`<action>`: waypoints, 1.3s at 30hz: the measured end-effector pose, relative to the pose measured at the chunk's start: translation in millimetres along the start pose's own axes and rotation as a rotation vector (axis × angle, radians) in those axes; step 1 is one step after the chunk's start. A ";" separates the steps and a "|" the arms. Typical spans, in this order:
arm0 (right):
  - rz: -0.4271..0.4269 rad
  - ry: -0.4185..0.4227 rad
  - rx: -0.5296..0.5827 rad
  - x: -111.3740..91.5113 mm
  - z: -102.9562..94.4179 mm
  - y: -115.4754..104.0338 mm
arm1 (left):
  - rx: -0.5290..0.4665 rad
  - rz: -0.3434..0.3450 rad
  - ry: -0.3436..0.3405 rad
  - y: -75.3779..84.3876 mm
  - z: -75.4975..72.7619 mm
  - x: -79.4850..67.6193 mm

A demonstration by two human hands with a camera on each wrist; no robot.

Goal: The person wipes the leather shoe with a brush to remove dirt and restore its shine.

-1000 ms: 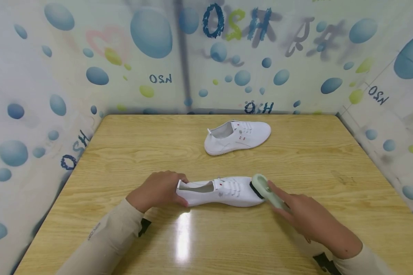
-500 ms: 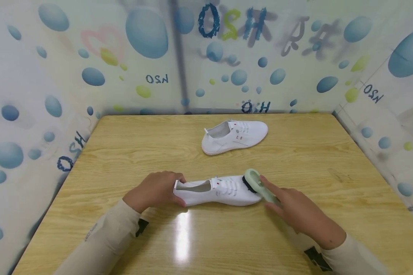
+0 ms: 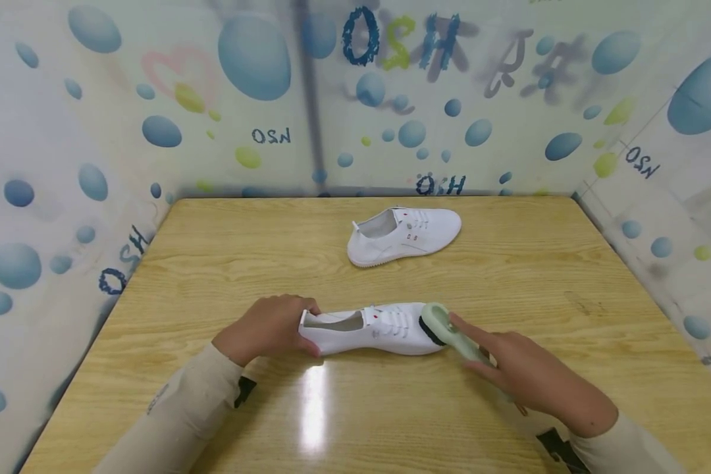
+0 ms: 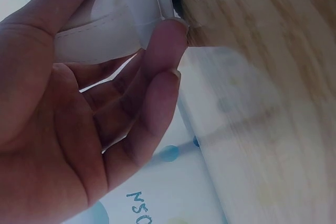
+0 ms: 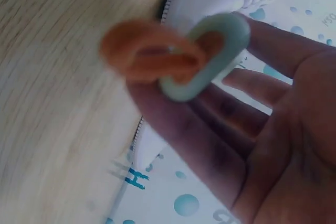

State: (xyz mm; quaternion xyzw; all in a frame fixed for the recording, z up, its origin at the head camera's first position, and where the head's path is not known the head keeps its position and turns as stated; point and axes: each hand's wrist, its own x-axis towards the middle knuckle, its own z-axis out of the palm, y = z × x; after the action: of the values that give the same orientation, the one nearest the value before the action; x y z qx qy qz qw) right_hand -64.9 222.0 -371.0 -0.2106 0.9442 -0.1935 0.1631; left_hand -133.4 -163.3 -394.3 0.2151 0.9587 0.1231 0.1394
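A white lace-up shoe point(image 3: 355, 339) lies sole-down across the near middle of the table, toe to the right. My left hand point(image 3: 272, 329) grips its heel; in the left wrist view the thumb and fingers point(image 4: 165, 45) pinch the heel from both sides. My right hand point(image 3: 524, 368) holds a pale green brush point(image 3: 453, 332) by its handle, with the dark bristles against the shoe's toe. From the handle's end hangs an orange loop point(image 5: 142, 51), blurred in the right wrist view. Behind the held shoe sits a second white shoe point(image 3: 405, 237), touched by neither hand.
The wooden table point(image 3: 243, 250) meets a wall point(image 3: 480, 99) printed with blue and yellow-green spots at the back. Similar walls stand along both sides. A bright light reflection shows on the table's near part.
My right hand has brushed across the toe: inward and away from me half a second ago, then back toward me and slightly right. The left hand keeps its hold on the heel.
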 end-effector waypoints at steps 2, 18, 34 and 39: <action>0.003 0.012 0.001 2.5 0.5 -0.8 | -0.007 0.003 -0.003 -0.9 0.0 -0.4; 0.085 0.105 -0.053 7.6 5.5 -3.4 | -0.003 0.162 0.047 3.5 4.8 -3.1; 0.075 0.334 -0.179 11.9 2.5 -4.9 | 0.120 0.311 0.413 1.4 5.0 1.4; 0.092 0.375 -0.186 12.6 1.0 -6.3 | -0.019 0.320 0.336 -1.5 4.8 2.5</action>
State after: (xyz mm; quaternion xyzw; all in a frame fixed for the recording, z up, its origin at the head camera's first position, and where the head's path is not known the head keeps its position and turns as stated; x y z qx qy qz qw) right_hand -73.2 210.6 -371.9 -0.1417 0.9805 -0.1339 -0.0267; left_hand -134.6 -162.7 -399.8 0.3397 0.9209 0.1867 -0.0417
